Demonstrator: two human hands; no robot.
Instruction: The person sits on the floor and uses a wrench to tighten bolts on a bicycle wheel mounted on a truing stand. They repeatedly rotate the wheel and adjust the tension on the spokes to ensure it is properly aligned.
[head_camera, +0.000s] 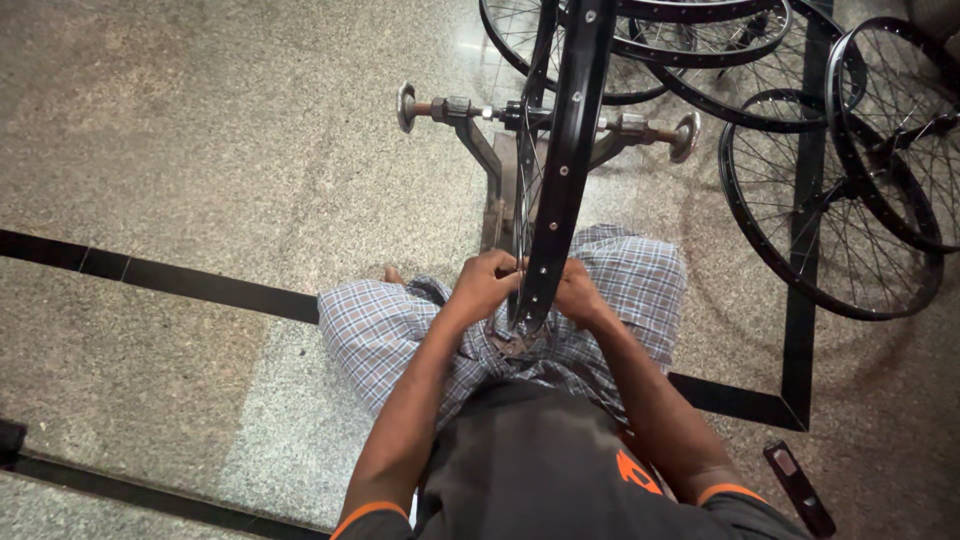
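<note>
Two bare hands meet at the near, lower edge of a black metal bicycle wheel rim with thin wire spokes (563, 160), which stands upright on edge in a grey steel truing stand with round knobs at both axle ends (480, 135). The left hand (487, 283) curls against the rim's left face, fingers bent inward as if pinching a spoke or nipple; whether it grips a small tool I cannot tell. The right hand (578, 292) presses the opposite face, fingers folded close round the rim's edge. The rim runs between the two hands and away from the person, its hub held at the stand's axle, well above the checked cloth (385, 330) over the crossed legs.

The rim looks light and stiff, smooth and somewhat slippery on its painted sides, so the edge is likely the surest hold; the spokes seem thin and springy, apt to bend if squeezed hard.

Several more black spoked wheels (830, 200) lie on the speckled stone floor (200, 150) to the right, and a dark flat oblong object (798, 487) rests near the right elbow.
</note>
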